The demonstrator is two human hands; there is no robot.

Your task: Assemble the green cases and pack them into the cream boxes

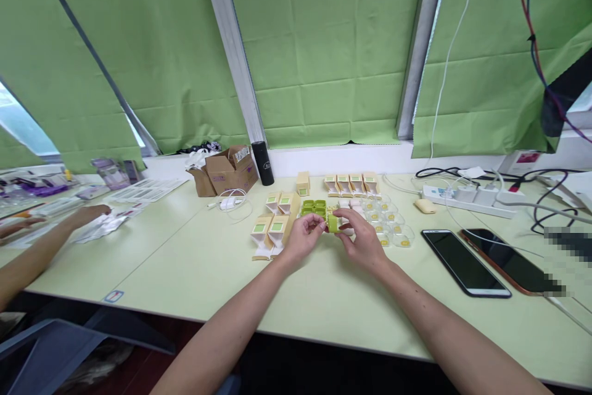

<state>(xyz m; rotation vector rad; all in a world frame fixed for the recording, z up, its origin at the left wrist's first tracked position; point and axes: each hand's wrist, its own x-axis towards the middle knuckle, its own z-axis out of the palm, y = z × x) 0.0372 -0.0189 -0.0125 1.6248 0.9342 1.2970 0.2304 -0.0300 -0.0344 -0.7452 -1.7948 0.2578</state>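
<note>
Your left hand (303, 236) and your right hand (363, 240) both pinch the little green piece (332, 223) between them, just beside the green tray (314, 206).

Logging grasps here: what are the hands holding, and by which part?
A small green plastic piece, pinched at its two sides between left hand and right hand.

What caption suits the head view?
Left hand and right hand hold a small green piece among tan boxes on the table.

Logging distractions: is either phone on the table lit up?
No, the black phone and the brown-edged phone both show dark screens.
</note>
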